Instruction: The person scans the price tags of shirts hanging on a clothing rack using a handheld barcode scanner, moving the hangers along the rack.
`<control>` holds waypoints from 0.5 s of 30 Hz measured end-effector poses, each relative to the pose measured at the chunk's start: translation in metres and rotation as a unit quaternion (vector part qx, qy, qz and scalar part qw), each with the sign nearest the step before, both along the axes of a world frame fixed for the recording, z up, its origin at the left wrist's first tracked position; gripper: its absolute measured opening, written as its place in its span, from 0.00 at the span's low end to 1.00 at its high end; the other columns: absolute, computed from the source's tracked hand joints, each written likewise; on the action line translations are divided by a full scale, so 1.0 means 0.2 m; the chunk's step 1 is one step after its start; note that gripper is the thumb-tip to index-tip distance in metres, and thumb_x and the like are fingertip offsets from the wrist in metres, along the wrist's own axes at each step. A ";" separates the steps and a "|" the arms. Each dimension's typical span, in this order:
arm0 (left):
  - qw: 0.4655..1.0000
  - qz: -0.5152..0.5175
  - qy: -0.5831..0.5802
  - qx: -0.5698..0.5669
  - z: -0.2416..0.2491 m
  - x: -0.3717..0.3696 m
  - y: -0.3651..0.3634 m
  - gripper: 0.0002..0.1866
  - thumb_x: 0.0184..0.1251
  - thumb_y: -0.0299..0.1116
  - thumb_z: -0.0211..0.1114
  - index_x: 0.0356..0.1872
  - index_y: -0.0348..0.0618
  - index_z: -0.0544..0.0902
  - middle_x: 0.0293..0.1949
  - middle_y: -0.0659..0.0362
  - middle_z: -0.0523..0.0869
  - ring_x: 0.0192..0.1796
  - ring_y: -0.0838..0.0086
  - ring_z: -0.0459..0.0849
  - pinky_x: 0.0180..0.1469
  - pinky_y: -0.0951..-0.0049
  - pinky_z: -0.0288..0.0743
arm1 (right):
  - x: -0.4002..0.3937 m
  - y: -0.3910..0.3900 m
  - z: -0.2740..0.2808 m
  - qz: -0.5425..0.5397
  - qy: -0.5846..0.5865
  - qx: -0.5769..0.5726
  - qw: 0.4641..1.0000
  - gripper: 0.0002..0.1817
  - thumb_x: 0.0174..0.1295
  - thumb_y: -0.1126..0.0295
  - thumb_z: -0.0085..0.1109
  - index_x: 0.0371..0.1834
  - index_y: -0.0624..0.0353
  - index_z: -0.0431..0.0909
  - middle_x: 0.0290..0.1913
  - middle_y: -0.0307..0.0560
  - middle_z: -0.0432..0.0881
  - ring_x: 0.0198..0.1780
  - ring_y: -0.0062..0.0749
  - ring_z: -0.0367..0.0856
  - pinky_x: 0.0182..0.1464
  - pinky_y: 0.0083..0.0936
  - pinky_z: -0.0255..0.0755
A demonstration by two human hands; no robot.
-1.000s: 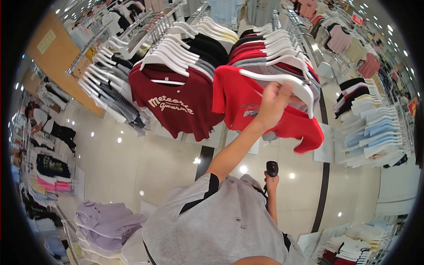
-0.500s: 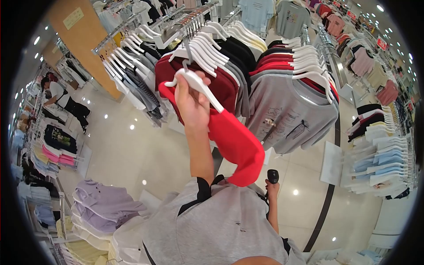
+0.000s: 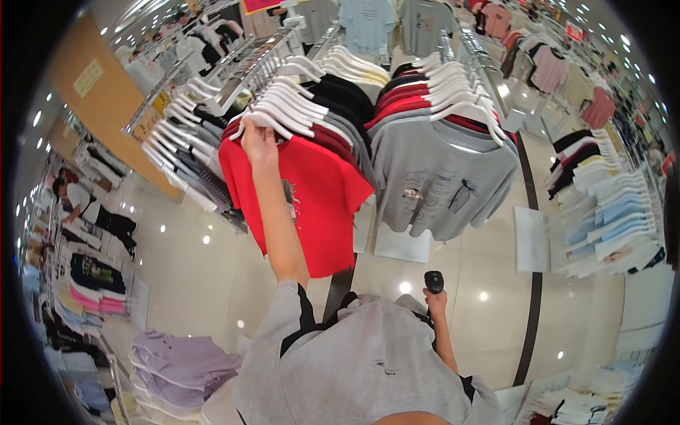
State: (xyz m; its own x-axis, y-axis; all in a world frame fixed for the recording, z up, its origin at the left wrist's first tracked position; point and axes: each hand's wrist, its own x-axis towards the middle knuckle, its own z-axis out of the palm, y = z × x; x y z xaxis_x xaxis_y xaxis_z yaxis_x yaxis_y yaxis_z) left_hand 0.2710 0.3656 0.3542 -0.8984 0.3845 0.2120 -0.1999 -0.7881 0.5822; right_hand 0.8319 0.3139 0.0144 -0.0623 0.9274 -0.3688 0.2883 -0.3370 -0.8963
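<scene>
My left hand [image 3: 260, 144] is closed on the white hanger [image 3: 278, 127] of a red T-shirt [image 3: 322, 205], which now hangs at the front of the left row on the rack. The T-shirt faces me, its chest print partly covered by my forearm. Maroon, grey and black shirts hang behind it. Low on the right, my right hand [image 3: 437, 302] grips a black handheld barcode scanner [image 3: 433, 281], held upright near my body.
A grey printed T-shirt [image 3: 443, 177] fronts the neighbouring row. Striped and dark garments [image 3: 195, 170] hang to the left. Lavender shirts [image 3: 184, 368] are close at lower left, and light blue clothes [image 3: 609, 219] hang at right. Another person [image 3: 92, 205] stands at far left.
The red T-shirt on its hanger has moved away from me to the rack, and it now hangs down facing me. My left arm has stretched forward. My right hand keeps the scanner.
</scene>
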 end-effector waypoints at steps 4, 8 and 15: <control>0.999 0.031 0.010 0.001 0.00 0.06 -0.01 0.12 0.69 0.38 0.60 0.42 0.38 0.75 0.37 0.60 0.81 0.38 0.75 0.80 0.47 0.72 0.80 | -0.01 -0.01 0.03 -0.012 0.001 0.009 1.000 0.08 0.49 0.71 0.67 0.23 0.61 0.77 0.18 0.38 0.76 0.19 0.21 0.73 0.22 0.22 0.66; 0.998 0.054 0.001 -0.014 0.02 0.20 0.00 0.10 0.69 0.32 0.59 0.43 0.36 0.72 0.39 0.58 0.78 0.40 0.75 0.79 0.43 0.72 0.78 | 0.00 -0.02 0.05 -0.005 -0.001 0.007 1.000 0.08 0.49 0.71 0.67 0.23 0.61 0.76 0.18 0.38 0.76 0.19 0.21 0.73 0.23 0.23 0.66; 0.762 0.299 0.506 -0.273 -0.10 0.91 0.14 0.16 0.60 0.27 0.63 0.48 0.35 0.73 0.48 0.50 0.76 0.53 0.64 0.74 0.54 0.67 0.68 | -0.01 -0.01 0.05 -0.007 -0.014 0.019 1.000 0.09 0.49 0.71 0.67 0.24 0.62 0.77 0.18 0.39 0.76 0.20 0.23 0.75 0.24 0.24 0.68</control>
State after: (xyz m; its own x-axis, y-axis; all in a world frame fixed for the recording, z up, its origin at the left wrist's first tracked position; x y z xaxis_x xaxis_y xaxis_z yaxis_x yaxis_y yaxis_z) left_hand 0.4525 0.3941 0.3337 -0.4313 0.2501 0.8668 0.8679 -0.1475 0.4744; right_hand 0.8306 0.3111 0.0242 -0.0389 0.9412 -0.3355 0.3084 -0.3080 -0.9000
